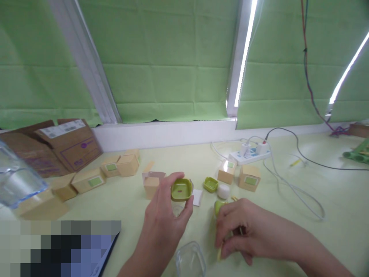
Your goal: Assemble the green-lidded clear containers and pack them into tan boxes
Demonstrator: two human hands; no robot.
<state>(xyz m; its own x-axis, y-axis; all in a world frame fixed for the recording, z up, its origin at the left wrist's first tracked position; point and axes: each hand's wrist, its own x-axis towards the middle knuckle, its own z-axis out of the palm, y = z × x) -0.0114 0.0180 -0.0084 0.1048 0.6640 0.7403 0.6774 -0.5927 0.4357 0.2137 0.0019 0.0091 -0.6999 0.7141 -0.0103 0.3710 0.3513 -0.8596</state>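
Two hands are in view — the left hand (165, 219) and the right hand (242, 229). Small tan boxes number about nine: some six beyond and to the left of the left hand (88, 179), one open just behind it (152, 183), two beyond the right hand (249, 177). Green square pieces — three: one in the left fingers (181, 189), one lying beyond the hands (211, 184), one partly hidden at the right hand (219, 206). One white round cap (223, 191), one clear lid (190, 261) between the wrists, one brown carton (62, 144), one power strip (250, 155).
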